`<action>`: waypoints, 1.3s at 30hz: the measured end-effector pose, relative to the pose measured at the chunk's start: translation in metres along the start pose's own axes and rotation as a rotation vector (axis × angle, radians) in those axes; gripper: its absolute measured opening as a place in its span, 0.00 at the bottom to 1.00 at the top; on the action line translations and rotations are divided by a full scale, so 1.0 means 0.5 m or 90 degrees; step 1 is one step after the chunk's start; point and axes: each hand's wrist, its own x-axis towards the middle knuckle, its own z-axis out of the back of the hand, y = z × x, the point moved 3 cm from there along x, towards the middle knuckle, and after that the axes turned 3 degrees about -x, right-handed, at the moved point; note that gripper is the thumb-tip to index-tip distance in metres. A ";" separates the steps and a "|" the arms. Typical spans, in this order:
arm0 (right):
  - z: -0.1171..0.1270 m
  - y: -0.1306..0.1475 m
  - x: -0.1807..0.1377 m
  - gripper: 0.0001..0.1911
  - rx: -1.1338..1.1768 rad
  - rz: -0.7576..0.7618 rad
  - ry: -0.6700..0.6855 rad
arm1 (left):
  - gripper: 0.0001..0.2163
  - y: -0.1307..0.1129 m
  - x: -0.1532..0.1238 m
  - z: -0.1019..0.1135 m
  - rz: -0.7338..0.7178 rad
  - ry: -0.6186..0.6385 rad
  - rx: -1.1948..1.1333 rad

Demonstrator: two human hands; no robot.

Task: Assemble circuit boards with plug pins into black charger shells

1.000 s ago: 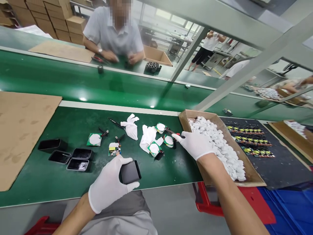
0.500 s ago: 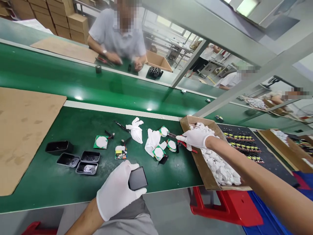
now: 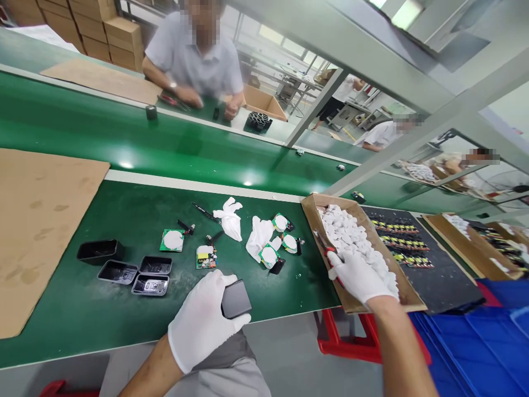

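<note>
Our right hand (image 3: pixel 359 275) has moved away from the circuit boards and now holds the pliers (image 3: pixel 329 252) over the left part of the cardboard tray (image 3: pixel 312 234), where half a second ago their tip was beside the farthest board. We have those fingers wrapped around the red handles, the tip pointing away from us and leftward. Our left hand (image 3: pixel 202 320) pinches the black case (image 3: pixel 236 299) between thumb and fingers, as before, at the near edge of the green table (image 3: pixel 70 322).

Just beyond it lies a board with a yellow part (image 3: pixel 205 258); to its left, another bears a round white pad (image 3: pixel 172 240). Three more padded boards (image 3: pixel 269 256) sit near crumpled white cloth (image 3: pixel 257 234). Four black shells (image 3: pixel 118 272) stand farther left. White pieces (image 3: pixel 367 253) fill the tray. Across from us, a co-worker (image 3: pixel 198 66) is at the far bench.
</note>
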 end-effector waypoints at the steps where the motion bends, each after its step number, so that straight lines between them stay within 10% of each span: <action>1: -0.027 0.006 -0.013 0.19 0.001 -0.023 0.018 | 0.27 0.002 -0.001 0.000 -0.010 -0.010 0.006; 6: -0.114 0.068 -0.052 0.19 0.024 -0.106 -0.012 | 0.29 0.007 -0.008 0.011 -0.092 -0.111 0.021; 11: -0.095 0.144 -0.086 0.27 0.028 -0.039 -0.128 | 0.30 0.003 -0.007 0.023 -0.101 -0.159 0.010; 16: -0.074 0.193 -0.068 0.36 0.004 0.038 -0.061 | 0.30 0.002 -0.002 0.021 -0.093 -0.154 -0.035; 23: -0.059 0.187 -0.025 0.30 0.041 0.005 0.065 | 0.32 0.016 -0.021 0.009 -0.075 -0.171 0.063; 39: -0.069 0.179 -0.041 0.26 0.120 0.048 0.054 | 0.29 0.022 -0.092 0.025 -0.052 -0.260 0.193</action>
